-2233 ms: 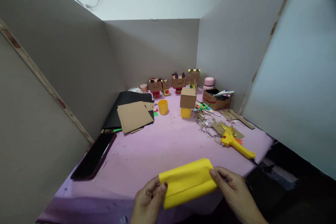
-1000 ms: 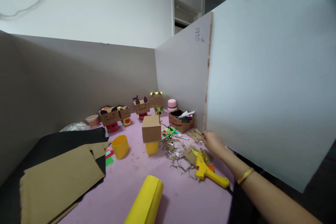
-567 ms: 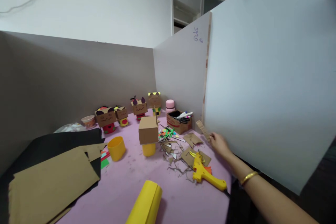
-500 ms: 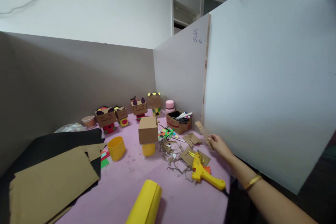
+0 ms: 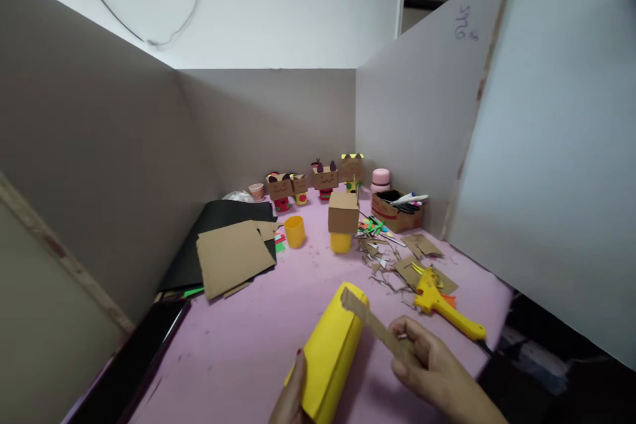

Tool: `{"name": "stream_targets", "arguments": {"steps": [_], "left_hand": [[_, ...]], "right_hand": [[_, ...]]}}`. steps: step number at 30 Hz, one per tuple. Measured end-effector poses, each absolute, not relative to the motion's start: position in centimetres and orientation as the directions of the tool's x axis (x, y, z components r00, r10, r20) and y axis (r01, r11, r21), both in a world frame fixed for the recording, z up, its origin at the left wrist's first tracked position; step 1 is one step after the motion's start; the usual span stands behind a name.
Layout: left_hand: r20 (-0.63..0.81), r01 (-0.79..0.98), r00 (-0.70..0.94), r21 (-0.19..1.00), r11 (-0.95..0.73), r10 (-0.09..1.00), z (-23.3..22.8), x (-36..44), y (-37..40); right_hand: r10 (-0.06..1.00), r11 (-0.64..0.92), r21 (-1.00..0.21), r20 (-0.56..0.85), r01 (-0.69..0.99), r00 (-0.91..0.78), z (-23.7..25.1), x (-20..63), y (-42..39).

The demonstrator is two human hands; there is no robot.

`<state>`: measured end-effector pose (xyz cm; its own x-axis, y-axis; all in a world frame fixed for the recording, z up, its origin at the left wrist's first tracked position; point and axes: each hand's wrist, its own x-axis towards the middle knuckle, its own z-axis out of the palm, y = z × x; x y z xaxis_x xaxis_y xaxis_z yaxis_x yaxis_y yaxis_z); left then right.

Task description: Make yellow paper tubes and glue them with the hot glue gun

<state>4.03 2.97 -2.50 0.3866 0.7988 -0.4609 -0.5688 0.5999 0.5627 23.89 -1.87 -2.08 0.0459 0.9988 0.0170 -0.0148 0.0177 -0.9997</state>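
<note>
Gripping with the fingers (image 5: 416, 331) of the right hand (image 5: 440, 371), pinched tight over a cardboard strip (image 5: 370, 319) and covering its near end. Holding with the left hand (image 5: 292, 397) too, around a yellow roll (image 5: 330, 351): showing just a thumb, red at the nail, along the left side, and losing nearly everything else behind the roll or below the bottom edge. Losing the near end of the roll down there as well. Crossing the far end with the strip; cannot tell touching from hovering. Cropping a black slab (image 5: 134, 358) at lower left. Too blurred to read: purple writing (image 5: 464, 23), up on the right-hand panel (image 5: 407, 99).

Now to the roll: bright yellow, smooth, a flattened tube with a lengthwise seam down its right side, slanting over the near part of the pink tabletop (image 5: 238, 358). And the strip: brown, narrow, slightly bent, ragged at the tip. Lying off to the right, well apart: a yellow glue gun (image 5: 444, 305).
</note>
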Motion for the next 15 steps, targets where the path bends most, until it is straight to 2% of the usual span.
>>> {"name": "stream_targets", "arguments": {"steps": [2,4,8,12,15], "left_hand": [[-0.46,-0.596,0.391,0.534,0.6,0.797,-2.1,4.4,2.6],[-0.474,-0.59,0.4,0.521,0.616,0.784,-1.5,4.5,2.1],[-0.501,-0.611,0.347,0.521,0.596,0.793,-0.6,4.5,1.5],[-0.519,-0.607,0.308,0.539,0.584,0.798,-0.4,4.3,1.3],[-0.501,-0.585,0.338,0.552,0.595,0.797,-0.6,4.0,1.4]], "right_hand": [[0.998,0.066,-0.998,0.066,-0.005,-0.02,-1.8,22.9,-2.2],[0.995,0.102,-0.992,0.101,0.068,-0.006,-1.5,22.5,-2.3],[0.992,0.094,-0.94,0.117,0.329,0.05,-0.6,22.6,-2.0],[0.977,0.128,-0.825,0.199,0.55,0.071,-0.4,22.6,-1.4],[0.954,0.17,-0.672,0.294,0.721,0.049,-1.1,22.4,-1.0]]}}
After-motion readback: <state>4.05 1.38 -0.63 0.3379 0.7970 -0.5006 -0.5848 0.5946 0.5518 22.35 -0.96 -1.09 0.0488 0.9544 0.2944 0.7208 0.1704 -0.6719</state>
